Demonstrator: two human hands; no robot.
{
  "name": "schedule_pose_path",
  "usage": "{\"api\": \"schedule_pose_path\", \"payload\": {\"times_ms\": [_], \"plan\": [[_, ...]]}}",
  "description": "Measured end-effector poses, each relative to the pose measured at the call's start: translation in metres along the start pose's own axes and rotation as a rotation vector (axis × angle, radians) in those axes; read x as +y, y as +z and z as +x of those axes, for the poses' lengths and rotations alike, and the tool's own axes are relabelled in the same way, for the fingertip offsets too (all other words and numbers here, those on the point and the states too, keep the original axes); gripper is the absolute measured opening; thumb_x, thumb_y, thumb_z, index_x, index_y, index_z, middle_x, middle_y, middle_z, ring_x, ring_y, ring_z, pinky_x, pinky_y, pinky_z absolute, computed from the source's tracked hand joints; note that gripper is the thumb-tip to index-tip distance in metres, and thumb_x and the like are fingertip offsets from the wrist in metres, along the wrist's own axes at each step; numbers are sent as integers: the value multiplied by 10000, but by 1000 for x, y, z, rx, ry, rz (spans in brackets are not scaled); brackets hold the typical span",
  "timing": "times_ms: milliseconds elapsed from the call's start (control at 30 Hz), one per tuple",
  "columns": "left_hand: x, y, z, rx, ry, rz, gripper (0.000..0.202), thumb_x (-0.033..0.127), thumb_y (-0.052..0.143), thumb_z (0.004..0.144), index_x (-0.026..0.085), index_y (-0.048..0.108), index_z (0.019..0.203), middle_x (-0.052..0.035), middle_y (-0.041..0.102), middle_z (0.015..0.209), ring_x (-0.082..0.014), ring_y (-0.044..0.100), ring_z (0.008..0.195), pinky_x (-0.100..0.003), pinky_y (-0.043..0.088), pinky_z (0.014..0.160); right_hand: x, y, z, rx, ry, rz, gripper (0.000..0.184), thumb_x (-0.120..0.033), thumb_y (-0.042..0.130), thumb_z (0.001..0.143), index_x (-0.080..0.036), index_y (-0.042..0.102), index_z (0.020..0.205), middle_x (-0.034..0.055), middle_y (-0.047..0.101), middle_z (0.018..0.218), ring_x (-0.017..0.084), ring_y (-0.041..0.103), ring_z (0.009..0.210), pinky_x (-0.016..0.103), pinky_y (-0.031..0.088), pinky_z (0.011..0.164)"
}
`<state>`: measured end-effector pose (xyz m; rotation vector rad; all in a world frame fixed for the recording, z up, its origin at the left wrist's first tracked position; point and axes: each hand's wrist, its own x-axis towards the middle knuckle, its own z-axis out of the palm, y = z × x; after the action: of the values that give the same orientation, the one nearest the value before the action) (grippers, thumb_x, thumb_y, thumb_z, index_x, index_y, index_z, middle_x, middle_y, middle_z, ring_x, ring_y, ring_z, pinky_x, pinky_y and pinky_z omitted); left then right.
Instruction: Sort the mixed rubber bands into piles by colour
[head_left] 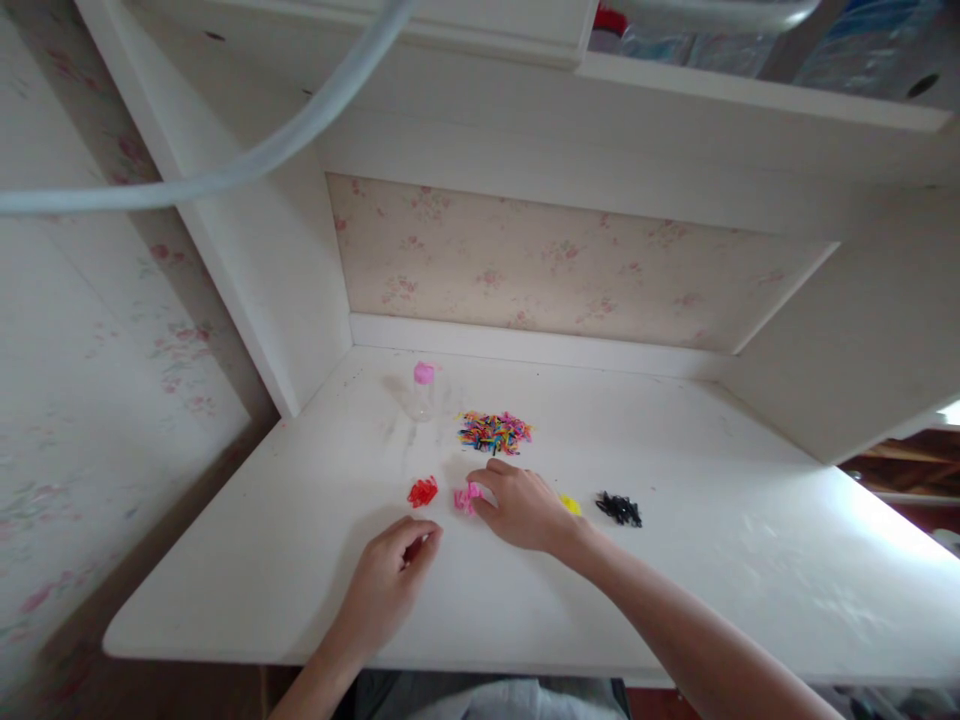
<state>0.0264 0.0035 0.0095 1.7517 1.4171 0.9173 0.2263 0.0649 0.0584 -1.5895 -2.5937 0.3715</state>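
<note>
A mixed heap of tiny coloured rubber bands [494, 432] lies on the white desk [712, 560]. In front of it sit small sorted piles: red [422, 491], pink [464, 499], yellow [571, 505] and black [619, 509]. My right hand [525, 507] rests on the desk with its fingertips pinched at the pink pile. My left hand [394, 580] lies just below the red pile, fingers curled loosely inward; I cannot make out anything in them.
A small clear bottle with a pink cap [423, 392] stands at the back left of the desk. Desk side panels rise left and right, a shelf hangs overhead, and a pale hose [225, 175] crosses the upper left.
</note>
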Motion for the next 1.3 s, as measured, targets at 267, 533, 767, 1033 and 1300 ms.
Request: {"api": "schedule_pose_path", "payload": {"times_ms": [267,533,767,1033,1300], "plan": [[1,1,0,6,0,-7,299,390,447,878,198,671,922,-13,630,736,-137,550,642,-221,410,586,1,-4,0,-52,59,-50,375,-380,424,847,-307,555,1190,41,600,1083,220,603,888,305,395,719],[-1,1,0,-13,11,33,296,383,440,884,202,668,937,-5,622,734,-132,552,655,-214,413,589,10,-11,-30,123,93,78,342,-402,406,875,-302,586,1148,19,636,1012,166,612,806,251,397,674],[-2,2,1,-2,9,43,285,373,455,874,194,665,946,-25,662,835,-145,582,720,-231,443,668,42,19,-94,352,242,403,347,-410,394,887,-237,694,917,19,672,750,136,574,597,236,431,571],[16,9,23,-25,-7,96,311,388,447,861,179,677,878,-17,671,737,-147,597,672,-217,446,615,84,57,-141,534,487,564,366,-506,491,811,-228,727,849,41,724,842,180,651,700,222,501,616],[40,22,93,-52,169,520,255,295,434,862,200,670,878,-30,691,862,-150,615,780,-229,437,722,84,57,-141,515,400,614,365,-481,472,837,-217,721,871,63,721,879,185,654,724,219,499,638]]}}
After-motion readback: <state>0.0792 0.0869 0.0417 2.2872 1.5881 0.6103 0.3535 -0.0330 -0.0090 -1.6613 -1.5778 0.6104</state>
